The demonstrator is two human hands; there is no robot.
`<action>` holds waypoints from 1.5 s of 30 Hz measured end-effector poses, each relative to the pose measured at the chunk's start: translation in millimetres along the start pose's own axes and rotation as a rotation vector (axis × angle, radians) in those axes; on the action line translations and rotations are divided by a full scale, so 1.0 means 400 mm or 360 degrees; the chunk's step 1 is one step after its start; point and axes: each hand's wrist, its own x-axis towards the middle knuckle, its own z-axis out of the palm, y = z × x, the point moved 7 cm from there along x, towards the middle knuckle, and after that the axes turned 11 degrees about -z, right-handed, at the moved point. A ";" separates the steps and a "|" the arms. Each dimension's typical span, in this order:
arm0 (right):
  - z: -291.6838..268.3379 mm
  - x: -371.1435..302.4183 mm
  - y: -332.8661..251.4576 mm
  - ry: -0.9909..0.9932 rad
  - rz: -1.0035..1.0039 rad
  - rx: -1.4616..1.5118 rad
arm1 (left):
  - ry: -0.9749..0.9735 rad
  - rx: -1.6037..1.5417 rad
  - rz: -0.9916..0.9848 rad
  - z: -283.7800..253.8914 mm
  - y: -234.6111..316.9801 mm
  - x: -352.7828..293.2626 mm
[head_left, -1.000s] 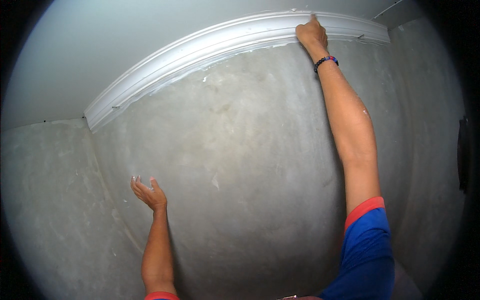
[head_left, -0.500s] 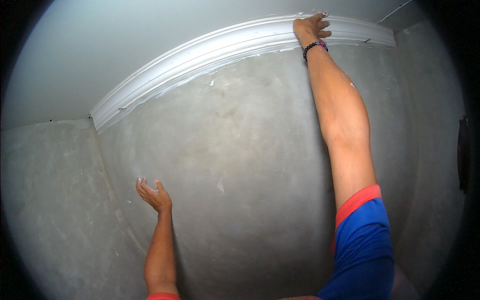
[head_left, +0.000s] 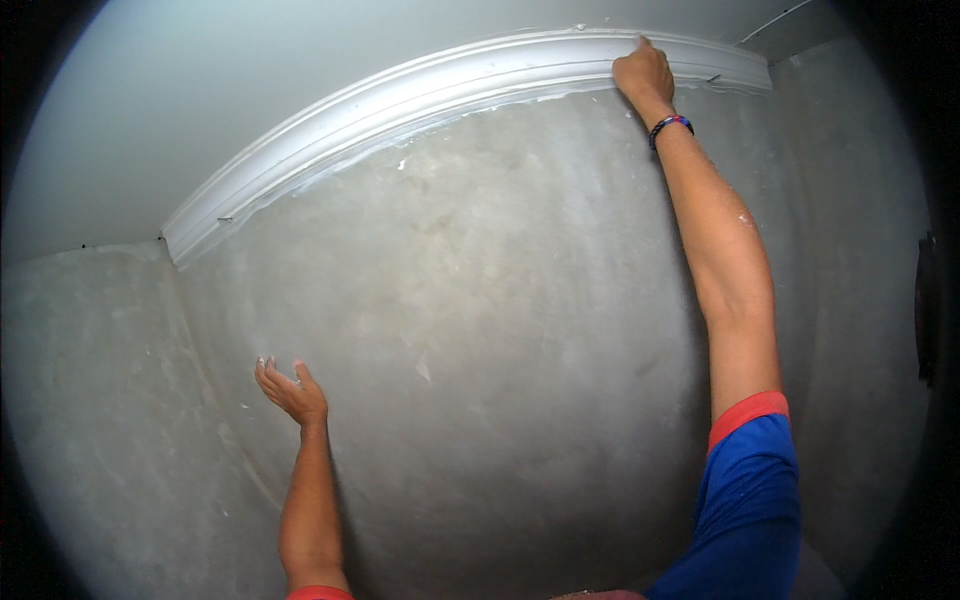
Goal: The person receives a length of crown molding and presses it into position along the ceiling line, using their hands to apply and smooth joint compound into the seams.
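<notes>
A long white cornice moulding (head_left: 400, 95) runs along the joint between the ceiling and the grey wall. My right hand (head_left: 645, 75) is raised against it near its right end, with a finger at the moulding's upper edge. The other fingers are curled in, and no tool shows in them. A dark beaded bracelet (head_left: 670, 128) circles that wrist. Lower on the left, my left hand (head_left: 292, 392) is held up by the wall, open, its fingers apart and the fingertips smeared white. Nothing lies in it.
A nail (head_left: 224, 219) sticks out at the cornice's left end and another nail (head_left: 713, 79) at its right. White filler lines the lower edge. The grey plastered wall (head_left: 450, 330) meets side walls at both corners. The pale ceiling (head_left: 250, 90) spans above.
My right hand has shifted right along the cornice, and its spread fingers have curled in, one still reaching the upper edge. My left hand keeps its pose; the view has shifted slightly.
</notes>
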 end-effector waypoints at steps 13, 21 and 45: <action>0.138 0.040 -0.189 -0.0680 0.0434 0.1660 | 0.0024 -0.0004 -0.0044 0.002 -0.002 -0.001; 0.178 -0.013 -0.333 -0.0592 0.0337 0.1194 | 0.0028 0.0014 -0.0042 0.002 -0.001 -0.003; 0.043 0.052 -0.061 -0.0759 0.0390 0.1173 | 0.0022 0.0073 -0.0022 0.006 0.012 -0.006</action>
